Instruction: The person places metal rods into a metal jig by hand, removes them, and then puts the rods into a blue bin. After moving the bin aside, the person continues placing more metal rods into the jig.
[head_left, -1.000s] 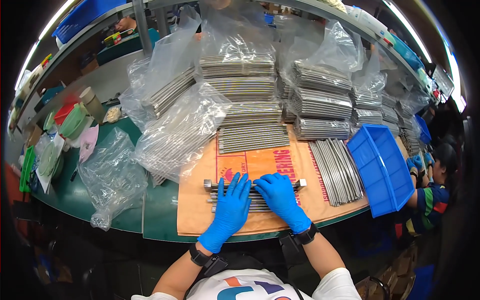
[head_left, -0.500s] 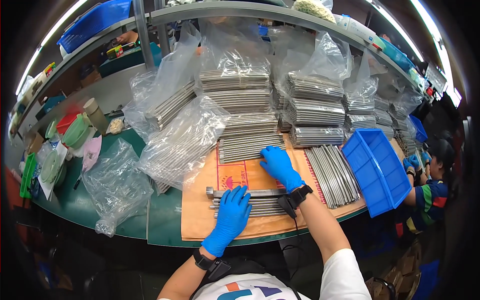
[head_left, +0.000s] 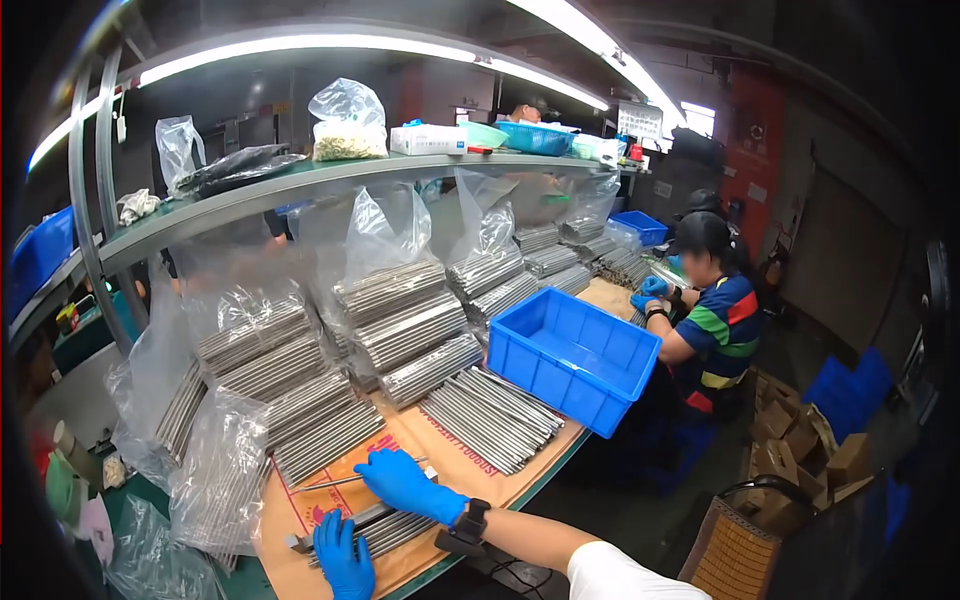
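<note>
Your right hand (head_left: 408, 484) grips a single rod (head_left: 333, 484) over the brown paper (head_left: 280, 515), with your left hand (head_left: 343, 560) spread loosely on the rod row (head_left: 402, 534) beside the square-ended bar (head_left: 372, 514). Too light a pinch could let that rod tip and strike the bar; uneven left-hand pressure could roll the row apart.
</note>
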